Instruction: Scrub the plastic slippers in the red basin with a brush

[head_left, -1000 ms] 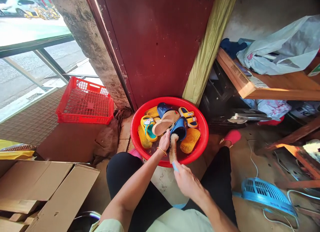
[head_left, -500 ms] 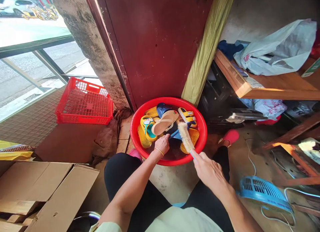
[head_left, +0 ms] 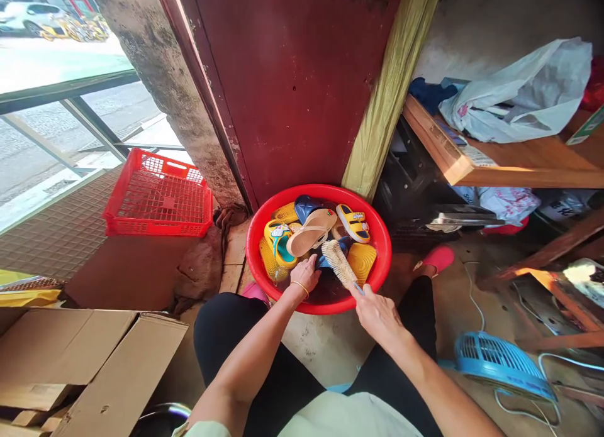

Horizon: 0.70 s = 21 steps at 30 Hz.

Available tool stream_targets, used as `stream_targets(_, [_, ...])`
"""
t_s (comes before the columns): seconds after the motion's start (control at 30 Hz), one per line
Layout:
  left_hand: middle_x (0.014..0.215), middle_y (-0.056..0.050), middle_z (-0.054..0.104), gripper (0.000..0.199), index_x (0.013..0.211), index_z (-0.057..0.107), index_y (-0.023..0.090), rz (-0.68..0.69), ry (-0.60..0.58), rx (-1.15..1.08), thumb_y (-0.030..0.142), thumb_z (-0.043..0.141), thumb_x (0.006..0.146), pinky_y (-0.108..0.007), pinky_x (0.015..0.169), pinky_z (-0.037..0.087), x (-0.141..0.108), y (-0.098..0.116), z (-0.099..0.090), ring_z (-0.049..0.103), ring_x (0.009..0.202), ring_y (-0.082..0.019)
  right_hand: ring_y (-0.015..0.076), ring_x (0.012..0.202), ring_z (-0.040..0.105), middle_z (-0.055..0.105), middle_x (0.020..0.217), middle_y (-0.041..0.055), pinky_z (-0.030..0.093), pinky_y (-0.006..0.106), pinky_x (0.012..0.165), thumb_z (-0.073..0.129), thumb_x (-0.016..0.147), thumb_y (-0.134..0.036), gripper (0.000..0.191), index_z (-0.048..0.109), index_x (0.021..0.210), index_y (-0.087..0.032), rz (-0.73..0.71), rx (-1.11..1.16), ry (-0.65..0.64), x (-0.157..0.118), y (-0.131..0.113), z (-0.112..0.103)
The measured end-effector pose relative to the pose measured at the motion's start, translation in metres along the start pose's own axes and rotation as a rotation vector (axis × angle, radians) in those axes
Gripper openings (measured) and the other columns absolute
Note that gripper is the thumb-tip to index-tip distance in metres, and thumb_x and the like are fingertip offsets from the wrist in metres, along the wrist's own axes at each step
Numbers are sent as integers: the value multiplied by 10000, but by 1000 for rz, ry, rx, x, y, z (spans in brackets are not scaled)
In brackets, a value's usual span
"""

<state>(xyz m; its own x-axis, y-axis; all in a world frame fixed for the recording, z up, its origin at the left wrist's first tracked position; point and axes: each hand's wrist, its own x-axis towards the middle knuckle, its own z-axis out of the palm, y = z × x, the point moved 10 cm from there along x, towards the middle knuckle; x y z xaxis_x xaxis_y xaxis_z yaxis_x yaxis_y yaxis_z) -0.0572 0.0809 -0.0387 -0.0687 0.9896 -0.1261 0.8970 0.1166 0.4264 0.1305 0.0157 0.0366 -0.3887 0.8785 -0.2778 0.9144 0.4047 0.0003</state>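
A red basin (head_left: 385,251) with dark water and several shoes stands on the floor between my legs. My left hand (head_left: 306,275) is closed on a blue slipper (head_left: 323,261) low in the basin, partly hidden by the brush. In my right hand (head_left: 376,311) is a scrub brush (head_left: 338,263) with pale bristles, gripped by its blue handle, its head over the blue slipper. Just above lies a tan flip-flop (head_left: 306,237). A yellow clog (head_left: 280,242) with teal lining sits at left, a yellow-and-navy sandal (head_left: 353,223) at upper right, and a yellow sole (head_left: 362,261) at right.
Behind the basin is a dark red door (head_left: 292,97) with a yellow-green curtain (head_left: 380,119). A red crate (head_left: 158,226) and cardboard boxes (head_left: 113,374) are at left. A wooden table (head_left: 528,173) and a blue fan (head_left: 503,365) stand at right.
My right hand has moved the brush left and slightly down, over the blue slipper. More of the yellow sole at right now shows. My left hand keeps its place.
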Motion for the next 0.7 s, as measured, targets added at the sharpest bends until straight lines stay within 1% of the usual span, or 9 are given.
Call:
stream_targets(0.07, [1219,-156,685,333,1256,618,202,11,20,9,329,539,958,-387,952,509,2,3,-1,656,1148,-292,231,861,707,674,1063,136,501,314,757,391,988,-194,535,472,1514,-240,98,22,19,2,28,0])
stream_targets(0.13, [1205,-138,689,274,1188,645,214,27,60,-13,310,512,968,-375,966,500,4,5,-7,652,1143,-275,227,908,701,702,1044,120,504,310,788,388,998,-222,503,516,1484,-240,203,95,59,7,58,-2])
stream_targets(0.17, [1213,-131,687,268,1185,644,220,38,91,-46,299,514,965,-370,985,491,5,6,-12,646,1151,-265,222,944,696,714,1058,110,507,306,814,392,1000,-237,490,536,1468,-241,226,156,88,11,68,-4])
stream_targets(0.23, [1228,-122,686,265,1181,647,224,60,163,-144,285,526,954,-360,1022,468,7,4,-25,631,1174,-251,207,1038,677,725,1134,87,508,297,889,403,997,-259,479,561,1449,-250,193,309,167,21,74,-10])
stream_targets(0.33, [1134,-108,715,250,1120,670,215,65,246,-312,301,511,948,-356,993,476,9,-4,-40,647,1106,-247,200,1138,648,714,1231,94,490,294,986,406,986,-249,491,567,1448,-205,138,484,283,31,61,-19])
stream_targets(0.4, [1023,-85,729,253,1067,680,213,38,279,-425,323,486,948,-350,920,497,10,-12,-45,662,992,-238,207,1148,648,712,1236,113,489,300,999,403,979,-234,501,567,1449,-173,122,525,286,34,42,-18])
stream_targets(0.47, [962,-65,727,260,1043,681,210,9,314,-519,335,478,940,-341,881,499,9,-19,-48,656,931,-226,215,1141,653,707,1237,129,494,310,995,405,971,-220,509,564,1451,-160,91,532,251,30,19,-12])
stream_targets(0.6, [943,-55,708,263,1033,680,201,-27,385,-615,333,481,923,-339,890,492,11,-29,-55,643,937,-221,216,1115,663,725,1197,111,503,323,992,422,957,-206,500,587,1429,-187,2,587,198,-2,-15,12])
stream_targets(0.7, [961,-62,696,269,1019,684,198,-87,473,-714,342,477,928,-345,918,489,12,-37,-64,633,964,-220,215,1098,669,739,1177,86,514,327,987,438,951,-212,472,631,1382,-230,-40,640,200,-25,-20,25])
